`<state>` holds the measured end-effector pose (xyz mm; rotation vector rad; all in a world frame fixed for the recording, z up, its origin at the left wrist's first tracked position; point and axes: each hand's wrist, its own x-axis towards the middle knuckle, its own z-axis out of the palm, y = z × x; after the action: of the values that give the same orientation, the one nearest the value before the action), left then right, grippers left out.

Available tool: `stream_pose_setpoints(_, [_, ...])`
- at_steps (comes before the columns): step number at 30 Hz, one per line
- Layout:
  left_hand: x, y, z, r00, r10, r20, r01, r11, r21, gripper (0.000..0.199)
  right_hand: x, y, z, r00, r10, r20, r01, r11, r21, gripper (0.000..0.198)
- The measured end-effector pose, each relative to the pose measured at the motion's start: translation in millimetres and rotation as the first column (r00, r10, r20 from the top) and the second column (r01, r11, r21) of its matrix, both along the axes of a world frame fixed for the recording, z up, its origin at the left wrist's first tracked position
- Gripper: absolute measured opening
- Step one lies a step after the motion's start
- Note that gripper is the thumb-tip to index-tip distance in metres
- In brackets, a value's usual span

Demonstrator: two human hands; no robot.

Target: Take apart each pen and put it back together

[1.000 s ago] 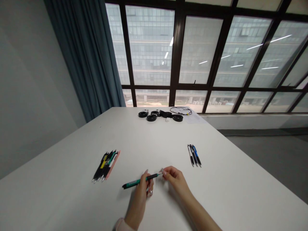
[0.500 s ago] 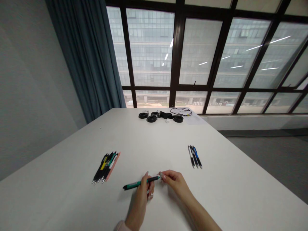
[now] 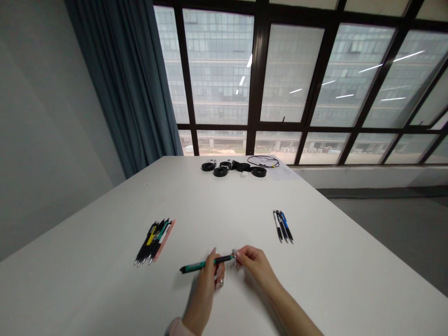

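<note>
A green and black pen [image 3: 193, 267] lies across my left hand [image 3: 210, 275], gripped near its middle between thumb and fingers. Its tip points right, toward my right hand [image 3: 252, 261]. There the thumb and index finger pinch at the silvery pen tip; whether they hold a separate small part is hidden by the fingertips. Both hands are just above the white table. To the left lies a bundle of several pens [image 3: 152, 242], mostly black, with yellow, green and pink ones among them. On the right, three pens [image 3: 283, 227] lie side by side, one of them blue.
At the far end of the white table [image 3: 210, 205] are several black rolls [image 3: 220, 171], a thin black cable [image 3: 263, 161] and a sheet of paper [image 3: 285, 174]. A blue curtain [image 3: 129, 88] hangs at the left beside dark-framed windows.
Both hands keep nearly the same pose around the pen. The right fingertips have shifted very slightly at its tip, and the view has tilted a little.
</note>
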<state>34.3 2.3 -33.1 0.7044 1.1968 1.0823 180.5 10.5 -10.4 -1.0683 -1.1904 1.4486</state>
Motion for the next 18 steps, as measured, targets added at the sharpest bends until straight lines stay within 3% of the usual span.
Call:
stream_pose_setpoints(9, [1.3, -1.7, 0.7, 1.0, 0.021, -0.021, -0.02, 0.999, 0.039, 0.067, 0.0, 0.2, 0.2, 0.999, -0.051, 0.005, 0.051, 0.999, 0.016, 0.066])
stream_pose_setpoints(14, [1.5, -2.9, 2.7, 0.999, -0.029, -0.037, 0.03, 0.999, 0.015, 0.069, -3.0, -0.8, -1.8, 0.999, -0.047, -0.003, 0.047, 0.999, 0.022, 0.064])
stream_pose_setpoints(18, [1.9, -5.3, 4.4, 0.999, 0.017, -0.042, -0.016, 1.0, 0.017, 0.066, -4.2, -0.7, -3.7, 0.997, -0.074, -0.001, 0.074, 0.997, 0.008, 0.065])
